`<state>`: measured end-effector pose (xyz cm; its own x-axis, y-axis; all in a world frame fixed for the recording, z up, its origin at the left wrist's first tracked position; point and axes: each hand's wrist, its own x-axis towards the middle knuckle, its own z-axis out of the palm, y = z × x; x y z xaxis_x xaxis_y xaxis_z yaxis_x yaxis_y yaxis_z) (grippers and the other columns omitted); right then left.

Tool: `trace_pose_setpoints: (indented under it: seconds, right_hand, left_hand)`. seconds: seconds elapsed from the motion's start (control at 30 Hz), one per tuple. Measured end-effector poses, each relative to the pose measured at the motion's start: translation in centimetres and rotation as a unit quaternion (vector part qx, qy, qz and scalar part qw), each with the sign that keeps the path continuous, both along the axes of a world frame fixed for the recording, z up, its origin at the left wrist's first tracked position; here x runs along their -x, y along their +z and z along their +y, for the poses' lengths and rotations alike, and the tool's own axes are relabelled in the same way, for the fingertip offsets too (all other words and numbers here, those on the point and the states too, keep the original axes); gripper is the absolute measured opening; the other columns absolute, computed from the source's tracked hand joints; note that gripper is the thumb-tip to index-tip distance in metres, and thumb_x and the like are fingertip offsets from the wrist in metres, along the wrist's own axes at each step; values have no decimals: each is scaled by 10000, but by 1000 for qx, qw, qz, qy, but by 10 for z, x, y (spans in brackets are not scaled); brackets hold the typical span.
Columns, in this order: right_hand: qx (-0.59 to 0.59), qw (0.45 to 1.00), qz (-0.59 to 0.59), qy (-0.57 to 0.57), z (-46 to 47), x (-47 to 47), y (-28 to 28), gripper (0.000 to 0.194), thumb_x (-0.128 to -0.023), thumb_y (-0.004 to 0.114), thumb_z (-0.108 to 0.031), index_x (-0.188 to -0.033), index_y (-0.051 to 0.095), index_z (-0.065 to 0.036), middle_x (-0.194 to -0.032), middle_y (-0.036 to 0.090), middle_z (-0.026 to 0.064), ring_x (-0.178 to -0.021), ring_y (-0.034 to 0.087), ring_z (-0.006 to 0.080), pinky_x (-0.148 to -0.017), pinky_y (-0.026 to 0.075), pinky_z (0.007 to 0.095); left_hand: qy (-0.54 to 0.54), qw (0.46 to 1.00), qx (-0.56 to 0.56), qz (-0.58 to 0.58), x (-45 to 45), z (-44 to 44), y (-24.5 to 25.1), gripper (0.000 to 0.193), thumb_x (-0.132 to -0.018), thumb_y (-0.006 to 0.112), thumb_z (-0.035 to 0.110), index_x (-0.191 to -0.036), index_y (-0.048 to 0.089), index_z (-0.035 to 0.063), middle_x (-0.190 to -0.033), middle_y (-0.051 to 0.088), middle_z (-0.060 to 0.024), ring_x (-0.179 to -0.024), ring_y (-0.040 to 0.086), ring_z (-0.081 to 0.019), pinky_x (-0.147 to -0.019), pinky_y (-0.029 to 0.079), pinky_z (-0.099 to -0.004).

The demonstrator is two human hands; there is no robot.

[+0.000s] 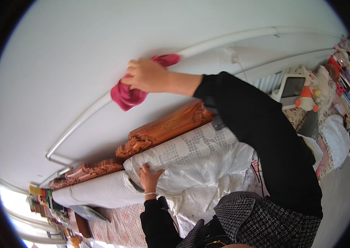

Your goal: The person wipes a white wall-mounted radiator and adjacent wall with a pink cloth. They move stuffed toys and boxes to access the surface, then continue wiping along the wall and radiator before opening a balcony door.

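Observation:
A dark pink cloth (128, 96) is bunched in my right hand (150, 76). It lies against a white pipe (92, 108) that runs along the wall, and the pipe is covered where cloth and hand cross it. Lower down, my left hand (150, 179) rests with fingers spread on a white lace cover (178, 155) draped over a sofa back. Behind that cover rises a carved wooden sofa top rail (168, 125), below the pipe. My right forearm hides its far end.
A second carved rail (96, 169) and white quilted cover (100, 189) continue leftward. A cushion (88, 213) lies on the patterned seat (122, 221). Rightward are a wall socket (232, 55), a white-framed screen (293, 88), a plush toy (307, 96) and a white radiator (277, 80).

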<state>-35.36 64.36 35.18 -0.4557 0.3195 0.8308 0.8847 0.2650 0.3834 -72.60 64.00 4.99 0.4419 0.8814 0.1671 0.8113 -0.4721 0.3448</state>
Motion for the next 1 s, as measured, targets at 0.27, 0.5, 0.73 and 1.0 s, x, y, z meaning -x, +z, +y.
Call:
trace_pose_setpoints:
  seconds: [0.27, 0.5, 0.73, 1.0]
  right_hand:
    - [-19, 954, -22, -298, -215, -244, -4, 107, -891, 700, -244, -930, 736, -150, -966, 703, -11, -987, 614, 209, -843, 498, 366]
    - [-63, 897, 68, -433, -300, -341, -23, 273, -901, 606, -92, -1161, 673, -36, -1185, 688, 88, -1159, 583, 310, -953, 472, 465]
    - [-107, 897, 69, -424, -257, -303, -33, 291, -876, 628, -75, -1159, 683, -36, -1204, 687, 86, -1144, 590, 346, -971, 458, 473]
    - [-38, 936, 45, -346, -108, -107, -38, 332, -911, 599, -129, -1233, 675, -111, -1249, 633, 41, -1176, 556, 304, -970, 447, 500]
  left_hand:
    - [-33, 999, -25, -12, 5, -3, -1, 850, -655, 931, 483, -1247, 511, 41, -1142, 608, -184, -1063, 622, -410, -849, 531, -488]
    - [-33, 999, -20, 0, 7, -6, 3, 823, -662, 918, 496, -1227, 506, 61, -1150, 601, -160, -1061, 620, -410, -848, 524, -500]
    - [-12, 998, -68, 13, -3, -5, -8, 806, -621, 921, 504, -1197, 544, 84, -1073, 613, -139, -971, 647, -361, -806, 544, -438]
    - [-4, 998, -51, -33, -5, -7, -6, 775, -612, 929, 466, -1186, 548, 109, -1044, 602, -128, -980, 645, -337, -819, 539, -420]
